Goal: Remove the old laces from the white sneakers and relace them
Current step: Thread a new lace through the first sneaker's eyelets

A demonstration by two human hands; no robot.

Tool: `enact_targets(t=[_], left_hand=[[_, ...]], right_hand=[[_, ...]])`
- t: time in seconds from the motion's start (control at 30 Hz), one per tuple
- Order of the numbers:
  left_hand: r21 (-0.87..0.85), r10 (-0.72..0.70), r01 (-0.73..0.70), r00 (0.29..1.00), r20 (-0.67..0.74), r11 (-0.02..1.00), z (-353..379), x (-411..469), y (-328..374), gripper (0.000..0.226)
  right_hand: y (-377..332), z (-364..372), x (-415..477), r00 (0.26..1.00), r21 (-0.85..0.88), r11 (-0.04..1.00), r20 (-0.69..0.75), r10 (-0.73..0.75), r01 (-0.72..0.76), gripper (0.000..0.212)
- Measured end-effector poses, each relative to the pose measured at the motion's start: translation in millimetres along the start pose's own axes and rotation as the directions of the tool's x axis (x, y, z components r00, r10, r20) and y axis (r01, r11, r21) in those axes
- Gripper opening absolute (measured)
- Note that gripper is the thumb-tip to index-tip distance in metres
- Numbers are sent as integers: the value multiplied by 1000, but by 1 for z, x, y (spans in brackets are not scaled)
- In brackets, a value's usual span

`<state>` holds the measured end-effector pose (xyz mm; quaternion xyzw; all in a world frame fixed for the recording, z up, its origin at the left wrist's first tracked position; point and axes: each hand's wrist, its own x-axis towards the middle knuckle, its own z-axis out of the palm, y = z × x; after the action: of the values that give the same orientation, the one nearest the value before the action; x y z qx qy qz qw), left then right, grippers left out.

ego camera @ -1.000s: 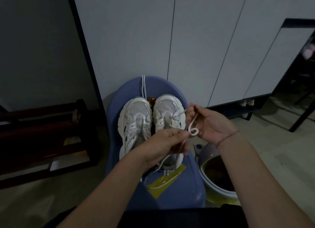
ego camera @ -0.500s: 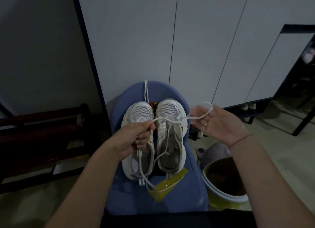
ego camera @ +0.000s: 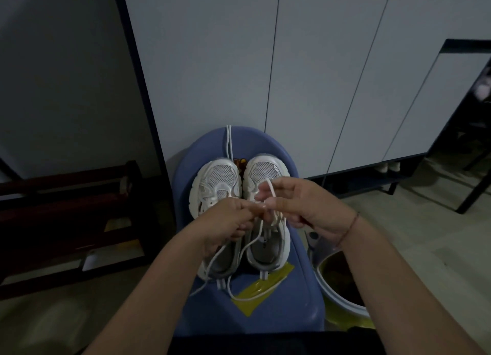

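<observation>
head view: hands meet over the white sneakers on a blue seat.
the left hand (ego camera: pixel 228 222) and right hand (ego camera: pixel 305 211) are close together above the sneakers (ego camera: pixel 220 176), each pinching the same white lace (ego camera: pixel 271 191). the lace loops over the right hand's fingers and trails down to a yellow packet (ego camera: pixel 276 277). the sneakers stand side by side, toes pointing away, on the blue seat (ego camera: pixel 265 317). a second lace (ego camera: pixel 228 139) lies past the toes.
</observation>
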<state>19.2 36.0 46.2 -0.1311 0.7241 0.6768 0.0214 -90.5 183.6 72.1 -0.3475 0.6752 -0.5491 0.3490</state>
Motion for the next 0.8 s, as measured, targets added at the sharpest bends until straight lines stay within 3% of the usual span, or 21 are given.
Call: enact_targets(t=[0.07,0.17,0.27,0.37,0.43,0.5,0.57,0.63,0.7,0.73,0.8], left_hand=[[-27,8,-7,1000,12,1000,-1,0,0,32],[-38,12,-11,1000,26,999,-3,1,-1,29],[-58,15,-15,1000,-2,998,-13,1,-2,31],[-105,14,-21,998,-67,994,-26,1,-3,32],[-101,10,-19,996,-85,995,-29,1,-4,32],[-88,9,-15,997,-77,996,-27,2,-5,32],[-84,18,-22,998,-57,996,-22,3,-5,32],[-86,30,-33,999,-41,996,-18,5,-4,32],[-101,27,-31,999,-32,994,-15,5,-2,28],[-110,23,-27,999,-32,994,-15,5,-2,26],[-109,18,-23,999,-42,994,-17,5,-3,27]], right_hand=[[1,2,1,999,76,997,27,31,-33,25],[6,0,2,997,-56,996,34,67,-65,7],[10,-16,8,974,-16,998,-220,54,-59,17],[19,-41,11,843,124,991,-527,105,-46,21],[26,-53,10,780,-47,991,-621,71,-127,20],[25,-50,8,766,-273,943,-642,-33,-188,14],[17,-35,9,790,-383,917,-594,-150,-114,28],[7,-15,9,909,-319,947,-383,-166,39,28],[5,7,8,984,-227,972,-145,-101,66,20],[7,13,8,993,-256,964,-74,-94,72,16],[11,13,11,987,-357,928,-82,-140,102,12]])
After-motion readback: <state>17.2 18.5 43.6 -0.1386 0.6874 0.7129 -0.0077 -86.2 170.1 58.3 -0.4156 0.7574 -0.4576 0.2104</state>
